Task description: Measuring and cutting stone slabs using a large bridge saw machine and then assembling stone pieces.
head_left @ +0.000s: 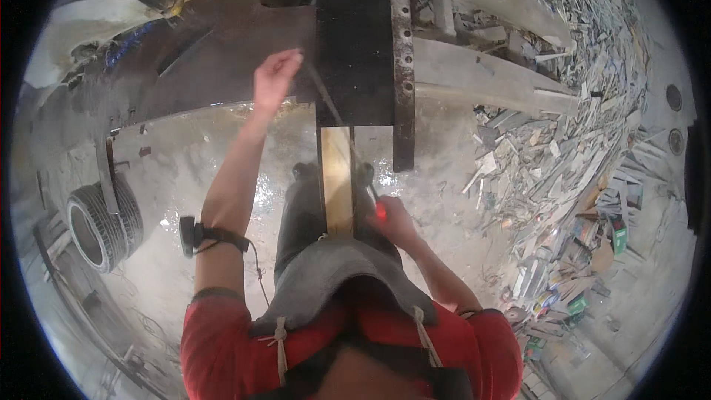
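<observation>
My left hand (278, 74) is raised over the left edge of the black bench board (355, 44), fingers closed in a pinch. From near its fingertips a thin dark strip (324, 91) slants down across the board toward my right. My right hand (398, 226), closed by my lap, grips a tool with a red handle (381, 210). A narrow dark shaft (372, 191) extends from that handle toward the strip. I cannot tell whether shaft and strip are one piece. Between them and my lap, a pale wooden board (338, 178) reaches from the bench to my grey apron (337, 263).
A rusty metal bar with holes (403, 74) runs along the bench board's right side. A big heap of scrap strips (548, 148) covers the floor at right. Tyres (100, 226) stand at left. A dark brown panel (222, 52) lies beyond my left arm.
</observation>
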Demonstrator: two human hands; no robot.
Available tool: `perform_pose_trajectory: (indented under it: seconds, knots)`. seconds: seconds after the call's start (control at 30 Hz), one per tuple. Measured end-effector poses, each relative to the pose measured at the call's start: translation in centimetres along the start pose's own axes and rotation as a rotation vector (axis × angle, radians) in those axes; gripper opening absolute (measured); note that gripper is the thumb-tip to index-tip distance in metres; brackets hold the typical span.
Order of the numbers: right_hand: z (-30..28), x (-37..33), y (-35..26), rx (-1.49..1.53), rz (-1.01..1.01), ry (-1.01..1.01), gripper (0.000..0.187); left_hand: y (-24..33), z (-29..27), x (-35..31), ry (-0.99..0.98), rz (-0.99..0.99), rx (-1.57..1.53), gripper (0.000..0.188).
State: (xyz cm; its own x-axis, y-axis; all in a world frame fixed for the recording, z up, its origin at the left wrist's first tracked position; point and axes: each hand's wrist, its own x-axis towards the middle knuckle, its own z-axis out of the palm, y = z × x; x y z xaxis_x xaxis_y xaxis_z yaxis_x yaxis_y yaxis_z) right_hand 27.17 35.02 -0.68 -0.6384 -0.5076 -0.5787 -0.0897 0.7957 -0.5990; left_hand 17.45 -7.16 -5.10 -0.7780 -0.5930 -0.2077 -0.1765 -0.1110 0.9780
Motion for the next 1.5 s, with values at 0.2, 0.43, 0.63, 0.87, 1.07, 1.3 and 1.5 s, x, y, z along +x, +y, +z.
perform_pose_trajectory:
  seconds: [0.2,0.43,0.63,0.87,1.07,1.3,1.5]
  knots:
    - [-3.8,9.5,-5.0,0.201,-0.006,0.386,0.051,-6.6,3.0,0.7,0.177,0.422,1.007,0.073]
    - [-4.8,16.3,-8.5,0.216,0.088,0.319,0.053,-6.1,-0.6,-0.6,0.224,0.446,1.064,0.063]
    - [-0.1,13.4,-7.2,0.369,0.21,0.273,0.054,-7.7,-2.5,0.1,0.249,0.526,1.062,0.061]
    - [8.4,3.7,-6.7,0.298,0.295,0.289,0.054,-6.1,-4.0,1.5,0.215,0.441,1.091,0.06]
    - [11.3,3.4,-6.2,0.138,0.27,0.368,0.054,-6.7,-5.4,1.0,0.176,0.379,1.1,0.06]
    - [12.9,4.0,-6.8,0.207,0.304,0.336,0.055,-6.4,-7.0,1.1,0.153,0.29,1.141,0.059]
    - [12.3,4.2,-8.7,0.203,0.28,0.285,0.057,-6.3,-8.5,2.2,0.235,0.425,1.147,0.061]
